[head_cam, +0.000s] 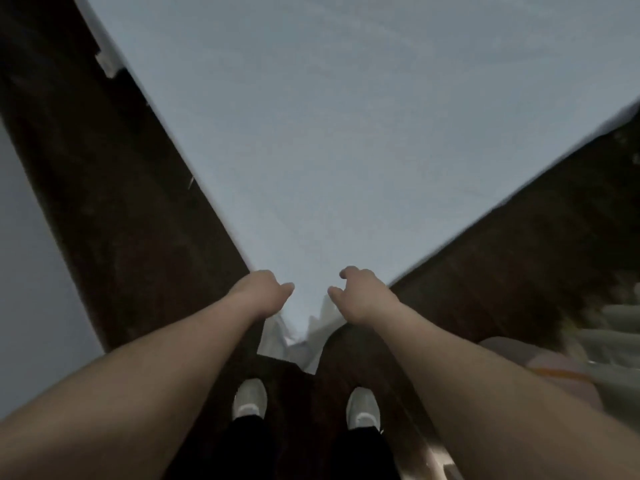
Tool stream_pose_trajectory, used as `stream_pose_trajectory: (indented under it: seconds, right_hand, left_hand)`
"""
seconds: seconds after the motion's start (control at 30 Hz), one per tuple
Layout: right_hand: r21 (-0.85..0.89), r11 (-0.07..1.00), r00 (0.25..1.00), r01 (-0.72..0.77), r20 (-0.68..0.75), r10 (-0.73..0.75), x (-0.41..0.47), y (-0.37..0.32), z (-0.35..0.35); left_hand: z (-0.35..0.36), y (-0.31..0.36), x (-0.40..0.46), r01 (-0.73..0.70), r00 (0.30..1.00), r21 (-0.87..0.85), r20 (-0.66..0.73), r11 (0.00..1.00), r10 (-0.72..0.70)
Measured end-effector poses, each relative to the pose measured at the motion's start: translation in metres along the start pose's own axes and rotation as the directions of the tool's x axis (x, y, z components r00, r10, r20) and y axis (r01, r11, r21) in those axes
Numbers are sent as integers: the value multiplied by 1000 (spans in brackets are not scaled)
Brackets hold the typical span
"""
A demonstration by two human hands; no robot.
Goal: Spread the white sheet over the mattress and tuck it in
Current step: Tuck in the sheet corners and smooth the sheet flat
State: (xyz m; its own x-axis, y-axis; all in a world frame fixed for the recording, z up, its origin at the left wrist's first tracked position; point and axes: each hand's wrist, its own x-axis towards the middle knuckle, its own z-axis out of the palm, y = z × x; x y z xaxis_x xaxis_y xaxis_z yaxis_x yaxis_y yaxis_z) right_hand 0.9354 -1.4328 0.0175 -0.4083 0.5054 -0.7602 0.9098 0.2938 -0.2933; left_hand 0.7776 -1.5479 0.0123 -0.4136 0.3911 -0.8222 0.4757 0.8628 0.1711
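Note:
The white sheet [346, 133] lies flat and smooth over the mattress, which narrows to a corner just in front of me. At that corner a bunch of loose sheet [301, 337] hangs down between my wrists. My left hand [265, 292] sits on the left edge of the corner, its fingers curled under and hidden, its thumb tip touching the sheet. My right hand [360, 292] hovers at the right edge with fingers hooked and thumb apart, holding nothing visible.
A dark wooden bed frame [138, 209] runs along both sides of the mattress corner. My two feet in pale shoes [249, 398] stand on the dark floor below it. Blurred pale bundles [571, 348] lie at the right. A light wall [31, 271] is at the left.

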Motion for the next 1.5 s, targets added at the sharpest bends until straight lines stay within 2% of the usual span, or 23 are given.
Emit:
stream_pose_trajectory:
  seconds: [0.13, 0.2, 0.3, 0.43, 0.5, 0.6, 0.73, 0.77, 0.83, 0.87, 0.9, 0.93, 1.0, 1.03, 1.13, 1.2, 1.27, 1.33, 1.4, 1.47, 1.5]
  right_hand:
    - [-78, 997, 1000, 23, -11, -24, 28, 28, 35]
    - [-125, 989, 993, 75, -80, -85, 40, 35, 51]
    - [-179, 973, 967, 147, -182, -180, 52, 35, 82]
    - [-246, 955, 960, 166, -183, -214, 51, 38, 116]
    - [-286, 944, 963, 166, -159, -218, 46, 43, 123]
    - [-312, 933, 980, 176, -31, -196, 34, 49, 125]
    - [-394, 897, 980, 201, 82, -183, 19, 56, 122]
    - [-414, 888, 980, 197, 81, -180, 17, 56, 122]
    - [-410, 891, 975, 195, -14, -220, 16, 49, 119]
    - [-390, 901, 961, 191, -115, -253, 19, 43, 114]
    - [-375, 907, 934, 192, -213, -286, 25, 39, 108]
    - [-366, 910, 906, 196, -289, -311, 35, 34, 102]
    - [-338, 926, 898, 169, -333, -286, 57, 25, 87]
    - [-320, 937, 921, 137, -308, -239, 67, 23, 82]
    - [-322, 942, 984, 94, -116, -138, 75, 27, 82]
    - [-376, 918, 990, 128, -4, -140, 65, 37, 90]
    - [-415, 898, 990, 144, 67, -128, 54, 43, 90]
    - [-414, 898, 988, 152, 54, -143, 49, 38, 78]
    - [-385, 911, 973, 145, -113, -202, 53, 28, 60]
    - [-332, 932, 941, 142, -247, -231, 66, 26, 49]
    - [-318, 941, 951, 118, -238, -200, 73, 28, 49]
  left_hand:
    - [73, -4, 31, 144, 989, -141, 59, 979, -137]
    - [92, -12, 44, 182, 983, -196, 44, 963, -177]
    - [114, -30, 57, 191, 979, -265, -17, 945, -202]
    - [121, -35, 59, 125, 986, -263, -77, 957, -150]
    - [120, -36, 59, 69, 993, -247, -72, 967, -89]
    - [122, -42, 57, 15, 998, -326, -59, 945, -36]
    - [126, -51, 47, 86, 996, -538, 40, 839, -76]
    - [126, -53, 45, 99, 995, -538, 81, 837, -65]
    - [125, -57, 43, 80, 988, -372, 156, 925, -23]
    - [123, -57, 42, 51, 990, -243, 138, 969, -17]
    - [121, -54, 41, 17, 999, -122, 50, 992, -11]
    - [117, -51, 42, -21, 994, -74, -106, 997, 13]
    - [104, -42, 44, -152, 906, -60, -406, 987, 115]
    - [100, -38, 50, -213, 881, 14, -429, 977, 198]
    - [95, -28, 62, -327, 906, 370, -138, 870, 399]
    - [102, -31, 59, -353, 922, 473, 33, 807, 385]
    - [108, -32, 48, -341, 936, 514, 107, 787, 335]
    - [100, -22, 29, -312, 939, 577, 69, 754, 336]
    - [82, -3, 24, -282, 901, 620, -91, 732, 424]
    - [69, 11, 34, -321, 867, 546, -159, 774, 472]
    - [67, 16, 43, -337, 872, 524, -140, 782, 469]
